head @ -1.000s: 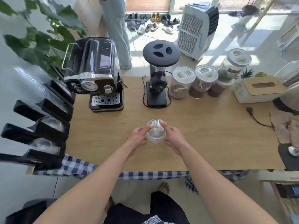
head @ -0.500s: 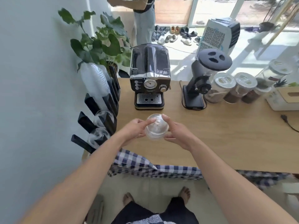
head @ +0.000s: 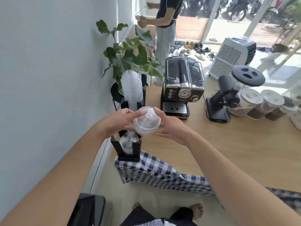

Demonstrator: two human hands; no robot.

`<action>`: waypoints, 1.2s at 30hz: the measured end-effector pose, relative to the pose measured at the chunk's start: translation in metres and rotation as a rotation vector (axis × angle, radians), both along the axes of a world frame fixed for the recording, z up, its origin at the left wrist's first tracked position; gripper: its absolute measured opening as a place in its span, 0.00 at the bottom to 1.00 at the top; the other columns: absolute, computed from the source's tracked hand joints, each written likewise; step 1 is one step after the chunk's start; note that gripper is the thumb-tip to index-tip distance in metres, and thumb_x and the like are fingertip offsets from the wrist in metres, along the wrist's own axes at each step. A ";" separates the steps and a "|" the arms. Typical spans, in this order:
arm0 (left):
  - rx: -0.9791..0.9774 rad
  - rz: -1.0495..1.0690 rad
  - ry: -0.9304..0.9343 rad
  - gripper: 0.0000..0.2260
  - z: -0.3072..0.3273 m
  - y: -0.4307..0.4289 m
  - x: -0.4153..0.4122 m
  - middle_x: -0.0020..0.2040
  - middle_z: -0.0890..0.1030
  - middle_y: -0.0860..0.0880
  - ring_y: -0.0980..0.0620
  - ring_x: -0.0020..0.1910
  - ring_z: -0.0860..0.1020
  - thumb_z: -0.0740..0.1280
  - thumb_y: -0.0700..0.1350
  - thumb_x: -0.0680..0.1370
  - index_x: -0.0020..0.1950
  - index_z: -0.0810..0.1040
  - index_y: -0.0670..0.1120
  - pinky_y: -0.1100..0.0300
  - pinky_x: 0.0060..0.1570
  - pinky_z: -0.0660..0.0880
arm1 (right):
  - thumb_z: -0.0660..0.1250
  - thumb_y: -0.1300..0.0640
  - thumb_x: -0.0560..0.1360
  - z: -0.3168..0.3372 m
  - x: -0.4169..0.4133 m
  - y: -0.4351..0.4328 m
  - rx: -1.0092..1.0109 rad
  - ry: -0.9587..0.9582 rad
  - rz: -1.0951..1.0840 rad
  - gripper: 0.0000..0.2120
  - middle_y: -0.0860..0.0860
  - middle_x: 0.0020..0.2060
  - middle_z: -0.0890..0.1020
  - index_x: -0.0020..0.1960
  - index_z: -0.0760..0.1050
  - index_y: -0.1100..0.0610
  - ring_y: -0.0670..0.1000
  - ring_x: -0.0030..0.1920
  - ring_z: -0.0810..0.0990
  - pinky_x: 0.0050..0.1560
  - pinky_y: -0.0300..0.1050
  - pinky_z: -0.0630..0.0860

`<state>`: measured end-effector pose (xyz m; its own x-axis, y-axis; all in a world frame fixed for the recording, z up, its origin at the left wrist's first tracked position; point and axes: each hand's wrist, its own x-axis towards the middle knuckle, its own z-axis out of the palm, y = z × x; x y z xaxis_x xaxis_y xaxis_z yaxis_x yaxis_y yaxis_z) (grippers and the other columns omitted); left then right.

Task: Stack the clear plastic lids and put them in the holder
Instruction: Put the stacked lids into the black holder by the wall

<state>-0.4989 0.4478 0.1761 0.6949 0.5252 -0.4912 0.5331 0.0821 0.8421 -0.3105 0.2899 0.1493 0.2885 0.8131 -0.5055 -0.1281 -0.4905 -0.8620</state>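
Note:
A small stack of clear domed plastic lids [head: 146, 122] is held between both my hands, above the left end of the wooden table [head: 228, 144]. My left hand [head: 120, 119] grips the stack's left side and my right hand [head: 169, 128] cups its right side. Just below and to the left stands the black slotted holder [head: 136, 148]. Its nearest slot has clear domed lids [head: 128, 142] in it. The far slot carries a tall stack of clear cups [head: 132, 88].
A black espresso machine [head: 182, 88] and a black grinder [head: 228, 95] stand at the back of the table, with lidded jars [head: 260, 105] to the right. A checked cloth [head: 154, 172] hangs over the front edge. A plant [head: 130, 56] and a person [head: 164, 30] are behind.
My head has turned left, so the holder now sits right under my hands. Both hands have carried the lid stack left toward the holder.

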 end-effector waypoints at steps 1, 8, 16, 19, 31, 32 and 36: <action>-0.007 0.015 -0.008 0.38 0.004 0.002 -0.009 0.63 0.88 0.45 0.52 0.60 0.88 0.79 0.71 0.73 0.69 0.80 0.43 0.52 0.68 0.82 | 0.67 0.23 0.78 0.001 -0.006 0.006 0.004 -0.005 0.015 0.40 0.52 0.61 0.90 0.75 0.81 0.54 0.51 0.59 0.91 0.71 0.52 0.82; 0.016 0.083 0.013 0.36 0.005 0.014 -0.052 0.58 0.90 0.45 0.52 0.58 0.89 0.77 0.70 0.74 0.69 0.79 0.44 0.53 0.68 0.81 | 0.67 0.16 0.71 -0.005 -0.034 0.037 -0.035 -0.090 0.091 0.51 0.52 0.62 0.90 0.76 0.81 0.56 0.49 0.60 0.90 0.71 0.52 0.82; 0.062 0.144 0.158 0.38 -0.015 0.018 -0.066 0.62 0.86 0.50 0.52 0.63 0.81 0.74 0.77 0.71 0.69 0.78 0.51 0.43 0.69 0.79 | 0.64 0.13 0.68 -0.023 -0.047 0.047 -0.175 -0.109 0.113 0.51 0.49 0.60 0.90 0.72 0.82 0.51 0.50 0.62 0.87 0.71 0.59 0.80; 0.042 0.137 0.187 0.38 -0.029 0.019 -0.066 0.62 0.86 0.50 0.55 0.62 0.81 0.73 0.77 0.72 0.69 0.78 0.50 0.43 0.68 0.79 | 0.65 0.14 0.69 -0.034 -0.050 0.047 -0.211 -0.079 0.095 0.50 0.50 0.62 0.89 0.73 0.82 0.53 0.51 0.64 0.86 0.72 0.60 0.79; -0.067 0.104 0.236 0.58 -0.087 0.028 -0.062 0.78 0.79 0.47 0.45 0.79 0.74 0.72 0.84 0.62 0.82 0.74 0.47 0.41 0.75 0.69 | 0.71 0.22 0.70 -0.074 -0.065 0.052 -0.257 0.070 -0.045 0.52 0.53 0.71 0.83 0.79 0.75 0.58 0.55 0.69 0.82 0.73 0.58 0.78; -0.073 0.105 0.239 0.57 -0.092 0.028 -0.062 0.79 0.77 0.46 0.45 0.80 0.73 0.72 0.82 0.63 0.83 0.73 0.46 0.40 0.77 0.69 | 0.72 0.23 0.72 -0.076 -0.066 0.053 -0.262 0.070 -0.051 0.50 0.53 0.72 0.82 0.80 0.74 0.58 0.55 0.70 0.81 0.72 0.57 0.79; -0.101 0.116 0.259 0.52 -0.108 0.029 -0.064 0.83 0.74 0.45 0.42 0.82 0.70 0.72 0.76 0.70 0.85 0.70 0.45 0.41 0.78 0.69 | 0.71 0.30 0.79 -0.078 -0.074 0.054 -0.276 0.041 -0.045 0.43 0.53 0.72 0.80 0.82 0.73 0.58 0.54 0.69 0.81 0.64 0.52 0.80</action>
<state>-0.5625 0.4769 0.0686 0.4777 0.5333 -0.6981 0.7116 0.2311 0.6635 -0.3841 0.3435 0.0710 0.2962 0.6299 -0.7180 -0.1869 -0.6989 -0.6903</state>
